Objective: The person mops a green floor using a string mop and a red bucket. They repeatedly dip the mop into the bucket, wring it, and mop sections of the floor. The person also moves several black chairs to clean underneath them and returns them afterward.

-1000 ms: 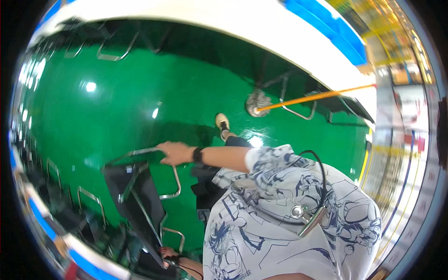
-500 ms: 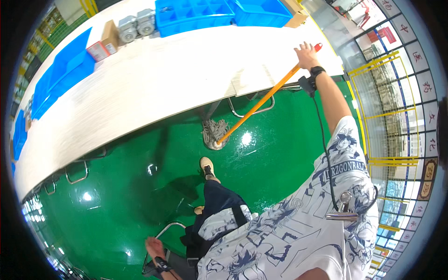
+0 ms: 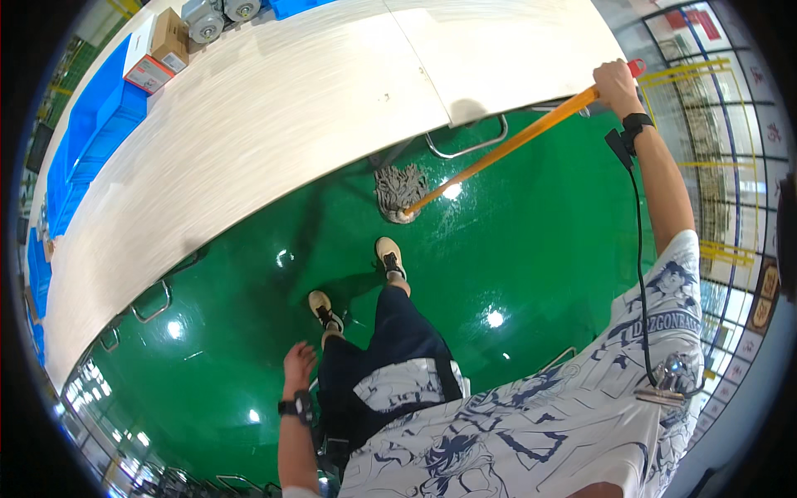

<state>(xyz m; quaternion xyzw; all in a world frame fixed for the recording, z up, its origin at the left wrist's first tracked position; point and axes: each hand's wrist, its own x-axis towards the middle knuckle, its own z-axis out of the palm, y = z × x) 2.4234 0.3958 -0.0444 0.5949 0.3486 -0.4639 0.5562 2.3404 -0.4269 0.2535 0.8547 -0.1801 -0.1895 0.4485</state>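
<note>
My right hand (image 3: pixel 616 86) is closed round the upper end of an orange mop handle (image 3: pixel 515 145), just below its red tip. The handle slants down to the left. Its grey string mop head (image 3: pixel 400 191) rests on the green floor beside the table's near edge, with strands spread toward the table. My left hand (image 3: pixel 300 363) hangs beside my left leg, holding nothing, its fingers loosely bent and slightly apart. Both wrists carry black bands; a cable runs up from the right one.
A long pale table (image 3: pixel 274 108) crosses the upper left, bearing blue bins (image 3: pixel 100 124), small boxes (image 3: pixel 158 54) and grey metal motors (image 3: pixel 203 21). Bent metal tube legs (image 3: pixel 469 149) stick out under its edge. My beige shoes (image 3: pixel 388 253) stand near the mop head. Yellow-framed fencing rises at right.
My right hand has gone from spread fingers to a closed grip on the handle. The left arm has swung forward. I have stepped and the view has shifted along the table.
</note>
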